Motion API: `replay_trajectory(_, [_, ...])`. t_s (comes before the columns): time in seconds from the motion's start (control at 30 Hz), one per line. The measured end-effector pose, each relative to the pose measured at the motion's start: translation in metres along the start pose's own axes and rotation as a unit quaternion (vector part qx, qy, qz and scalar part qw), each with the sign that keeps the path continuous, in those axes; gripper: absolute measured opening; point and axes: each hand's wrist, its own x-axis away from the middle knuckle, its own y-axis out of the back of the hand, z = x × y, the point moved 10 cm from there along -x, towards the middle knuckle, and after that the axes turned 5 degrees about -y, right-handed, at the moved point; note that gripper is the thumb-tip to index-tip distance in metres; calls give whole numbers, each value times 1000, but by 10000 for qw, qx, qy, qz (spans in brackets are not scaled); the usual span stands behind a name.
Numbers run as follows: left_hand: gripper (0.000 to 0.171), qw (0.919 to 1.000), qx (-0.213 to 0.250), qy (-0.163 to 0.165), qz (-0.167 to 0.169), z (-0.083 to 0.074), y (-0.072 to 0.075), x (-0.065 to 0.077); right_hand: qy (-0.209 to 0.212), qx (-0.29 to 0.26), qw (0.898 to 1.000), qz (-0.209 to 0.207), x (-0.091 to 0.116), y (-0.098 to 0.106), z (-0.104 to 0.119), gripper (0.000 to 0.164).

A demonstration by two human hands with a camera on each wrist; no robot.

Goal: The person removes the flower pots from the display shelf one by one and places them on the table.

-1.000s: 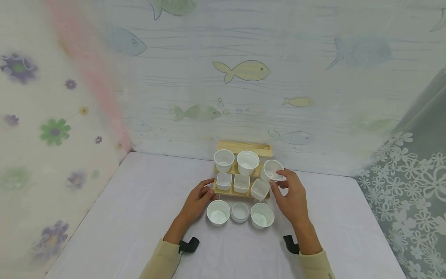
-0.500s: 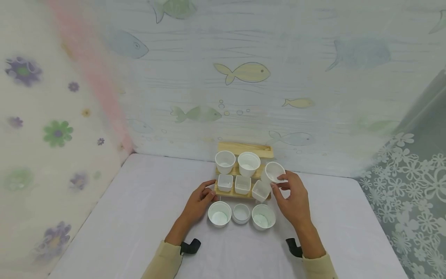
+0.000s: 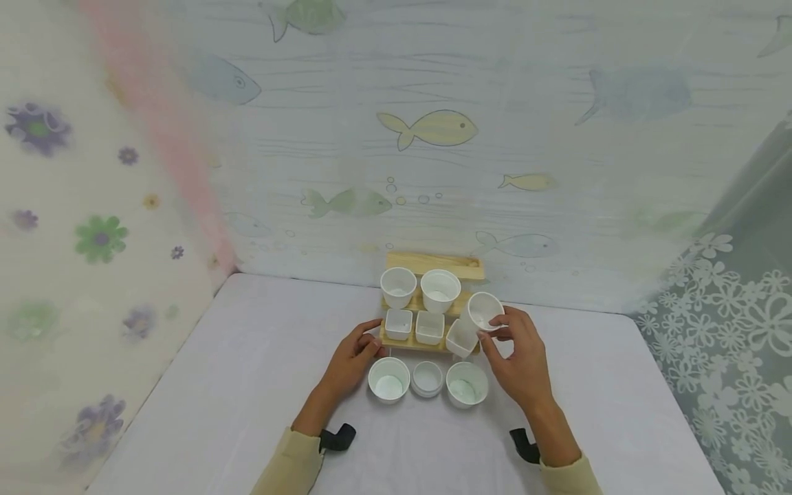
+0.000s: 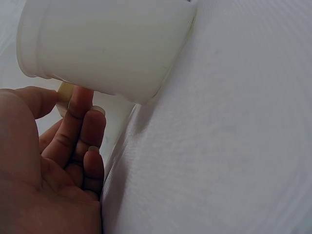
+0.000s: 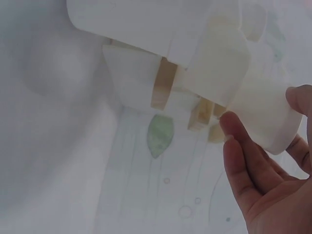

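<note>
Right hand [image 3: 522, 354]: and it is clamping on the held cup [image 3: 484, 309], thumb and fingers closing round its side
Held cup: hanging over the right end of the wooden rack [image 3: 433, 264], right behind the skewed square cup [image 3: 460, 338]; whether the two are touching, I am not managing to tell
Left hand [image 3: 348, 363]: pinching the rack's left end between thumb and finger
Round pair: the left round cup [image 3: 398, 286] and the centre round cup [image 3: 440, 290] are sitting upright on the rack
Square three: the left square cup [image 3: 399, 323] and the middle square cup [image 3: 430, 327] are standing straight, while the third is leaning askew
Front row: the left front cup [image 3: 389, 379], the small round dish [image 3: 427, 378] and the right front cup [image 3: 467, 386] are lining up on the white tablecloth [image 3: 284, 323]
Progress: by my reading, four cups are looking settled, one is looking crooked, and one is being held, not yet released
Count: one rack, five round cups including the held one, three square cups, one dish, two hands working
</note>
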Motion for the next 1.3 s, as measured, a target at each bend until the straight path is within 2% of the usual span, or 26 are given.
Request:
replay_trajectory(0.6, [45,9995,171,70,-254,0,-5,9,380,-178,9991,-38,13,9,13,28])
replay_trajectory(0.97, [42,9999,30,21,-145,-3,-6,14,435,-177,9988,104,21,11,14,29])
replay_trajectory(1.3, [43,9999,-60,1,-161,-6,-7,17,581,-214,9981,69,28,16,13,32])
